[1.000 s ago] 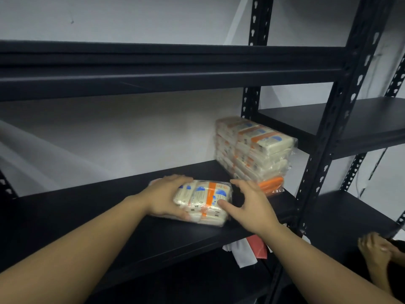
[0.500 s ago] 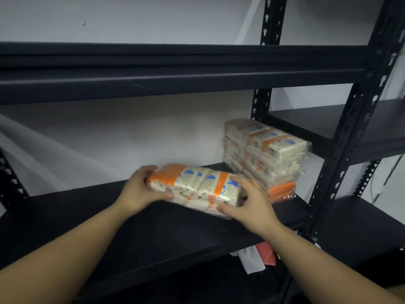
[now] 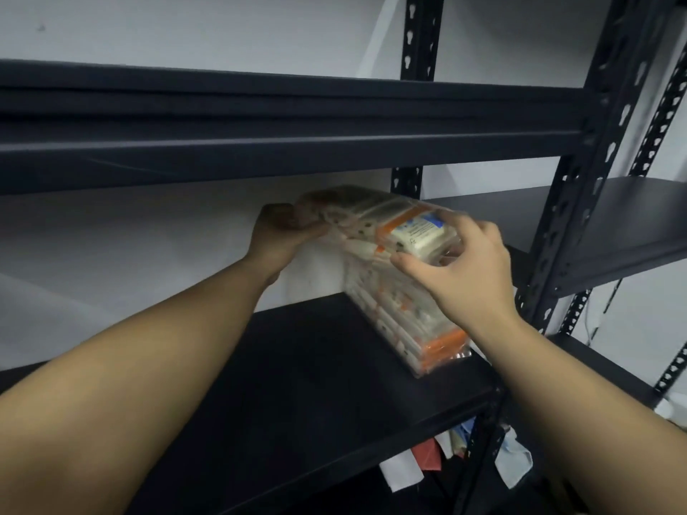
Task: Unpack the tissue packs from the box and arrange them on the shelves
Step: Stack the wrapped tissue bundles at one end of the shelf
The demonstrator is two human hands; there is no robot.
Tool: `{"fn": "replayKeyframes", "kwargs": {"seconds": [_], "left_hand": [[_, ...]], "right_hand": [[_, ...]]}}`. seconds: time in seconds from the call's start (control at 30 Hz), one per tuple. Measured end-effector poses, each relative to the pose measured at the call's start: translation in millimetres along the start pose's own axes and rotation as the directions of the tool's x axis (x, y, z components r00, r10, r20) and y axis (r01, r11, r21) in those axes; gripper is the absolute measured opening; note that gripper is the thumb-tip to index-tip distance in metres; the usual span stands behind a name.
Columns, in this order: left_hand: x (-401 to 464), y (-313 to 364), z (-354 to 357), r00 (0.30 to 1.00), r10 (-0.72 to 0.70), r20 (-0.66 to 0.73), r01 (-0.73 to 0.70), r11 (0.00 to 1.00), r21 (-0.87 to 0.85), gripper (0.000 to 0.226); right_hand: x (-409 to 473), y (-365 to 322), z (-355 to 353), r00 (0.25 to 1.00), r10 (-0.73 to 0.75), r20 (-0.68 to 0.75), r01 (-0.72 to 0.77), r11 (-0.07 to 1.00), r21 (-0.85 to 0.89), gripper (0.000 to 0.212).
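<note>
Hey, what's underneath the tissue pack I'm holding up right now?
The stack of tissue packs on the black shelf is beneath the held tissue pack. The right hand hides whether they touch.

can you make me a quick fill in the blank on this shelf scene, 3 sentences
1. Both hands hold one tissue pack at the top of the ____ of packs.
2. The stack stands on the black shelf near its ____ end.
3. The right hand grips the pack's ____ end.

Missing words: stack; right; near
</note>
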State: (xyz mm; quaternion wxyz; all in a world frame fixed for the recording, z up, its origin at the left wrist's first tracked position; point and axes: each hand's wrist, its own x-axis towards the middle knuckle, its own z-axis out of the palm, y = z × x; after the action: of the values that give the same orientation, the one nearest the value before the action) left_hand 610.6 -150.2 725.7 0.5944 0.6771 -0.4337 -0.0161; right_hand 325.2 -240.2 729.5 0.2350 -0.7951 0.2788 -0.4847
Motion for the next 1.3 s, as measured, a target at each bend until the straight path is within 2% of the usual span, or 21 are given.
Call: {"fn": "replayKeyframes", "kwargs": {"seconds": [0.1,0.2,0.27,0.5,0.63,0.83,0.97,1.07,1.3], "left_hand": [[23,1,37,1.000,-0.020,0.023,0.021,0.998,-0.055,0.024],[37,-2,67,0.998,-0.057,0.022,0.060,0.986,-0.155,0.047],[43,-5,83,0.997,-0.073,0.032,0.078,0.980,-0.184,0.053],[57,-6,103,0.997,-0.063,0.045,0.070,0.982,-0.175,0.039],[58,-9,105,0.996,-0.066,0.052,0.072,0.988,-0.136,0.028],[52,-19,106,0.992,-0.065,0.111,0.071,0.996,-0.055,0.025],[46,-16,102,0.992,-0.074,0.107,0.077,0.997,-0.024,0.049],[38,-13,96,0.990,-0.085,0.113,0.083,0.996,0.025,0.053],[0,-16,64,0.981,-0.135,0.138,0.114,0.982,0.153,0.075]], "right_hand": [[12,13,-9,1.000,0.017,-0.021,-0.018,0.999,-0.027,0.082],[19,26,-16,0.999,0.045,-0.031,-0.047,0.997,-0.067,0.079],[21,34,-17,0.998,0.057,-0.026,-0.059,0.995,-0.076,0.079],[31,48,-14,0.998,0.053,-0.043,-0.057,0.993,-0.103,0.075],[38,51,-12,0.997,0.064,-0.044,-0.069,0.991,-0.116,0.082],[31,54,-9,0.999,0.044,-0.005,-0.043,0.953,-0.300,0.090],[28,50,-9,0.999,0.047,0.015,-0.037,0.916,-0.400,0.101],[23,48,-12,0.999,0.031,0.033,-0.015,0.918,-0.397,0.103],[-7,41,-18,0.997,-0.067,0.033,0.075,0.914,-0.399,0.090]]}}
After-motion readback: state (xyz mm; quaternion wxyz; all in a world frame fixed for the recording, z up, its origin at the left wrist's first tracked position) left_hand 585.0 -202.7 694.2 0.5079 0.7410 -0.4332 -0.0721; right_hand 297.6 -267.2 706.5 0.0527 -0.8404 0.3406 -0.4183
